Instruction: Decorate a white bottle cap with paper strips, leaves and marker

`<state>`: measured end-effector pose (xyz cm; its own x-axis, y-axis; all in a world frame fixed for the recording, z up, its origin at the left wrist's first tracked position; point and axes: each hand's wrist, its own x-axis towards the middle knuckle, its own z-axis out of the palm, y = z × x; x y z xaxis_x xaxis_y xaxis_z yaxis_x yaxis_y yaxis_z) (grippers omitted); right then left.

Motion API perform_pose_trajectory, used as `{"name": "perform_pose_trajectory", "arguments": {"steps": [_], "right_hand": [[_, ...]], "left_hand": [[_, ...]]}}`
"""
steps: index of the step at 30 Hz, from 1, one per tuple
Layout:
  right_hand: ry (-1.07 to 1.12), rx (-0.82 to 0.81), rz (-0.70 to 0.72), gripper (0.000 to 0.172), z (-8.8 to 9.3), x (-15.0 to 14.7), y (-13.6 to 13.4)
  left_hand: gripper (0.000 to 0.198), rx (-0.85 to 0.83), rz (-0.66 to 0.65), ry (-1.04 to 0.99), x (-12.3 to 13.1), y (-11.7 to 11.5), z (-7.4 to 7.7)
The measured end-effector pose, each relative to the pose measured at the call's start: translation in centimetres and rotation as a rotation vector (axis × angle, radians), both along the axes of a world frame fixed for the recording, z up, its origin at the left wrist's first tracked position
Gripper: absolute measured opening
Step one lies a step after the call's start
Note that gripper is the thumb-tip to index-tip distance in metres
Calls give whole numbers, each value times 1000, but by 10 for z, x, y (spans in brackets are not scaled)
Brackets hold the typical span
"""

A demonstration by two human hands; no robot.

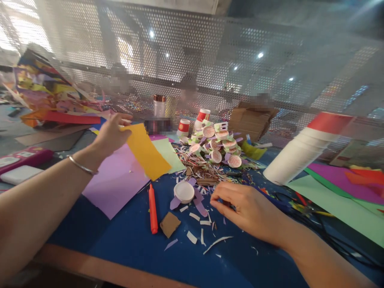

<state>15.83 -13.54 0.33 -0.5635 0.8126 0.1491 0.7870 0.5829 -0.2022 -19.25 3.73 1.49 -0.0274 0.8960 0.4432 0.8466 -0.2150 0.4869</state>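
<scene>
My left hand [112, 130] pinches a strip of yellow-orange paper [148, 152] by its upper left corner. The strip hangs over a lilac sheet [117, 180] and the edge of a pale green sheet [169, 154]. My right hand [240, 204] is low over the blue table, fingers curled and tips close together; what they hold, if anything, is hidden. Just left of it sits a white paper-cup base [184, 192] with lilac paper pieces sticking out around it. A red marker [153, 210] and a small brown cardboard square [170, 225] lie nearby.
Paper scraps [198, 172] surround a pile of small cup-base figures [216, 144]. A leaning stack of paper cups [306, 148] stands at right, beside colored sheets [339, 208] and black cables [324, 236]. A perforated metal screen [180, 52] rises behind.
</scene>
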Motion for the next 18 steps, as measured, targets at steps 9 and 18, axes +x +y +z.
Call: {"name": "perform_pose_trajectory", "arguments": {"steps": [9,18], "right_hand": [[20,8,-1,22,-1,2,0],[12,2,-11,21,0,1,0]], "left_hand": [[54,-39,157,276,-30,-6,15],[71,-171,-120,465,30,10,-39]]}}
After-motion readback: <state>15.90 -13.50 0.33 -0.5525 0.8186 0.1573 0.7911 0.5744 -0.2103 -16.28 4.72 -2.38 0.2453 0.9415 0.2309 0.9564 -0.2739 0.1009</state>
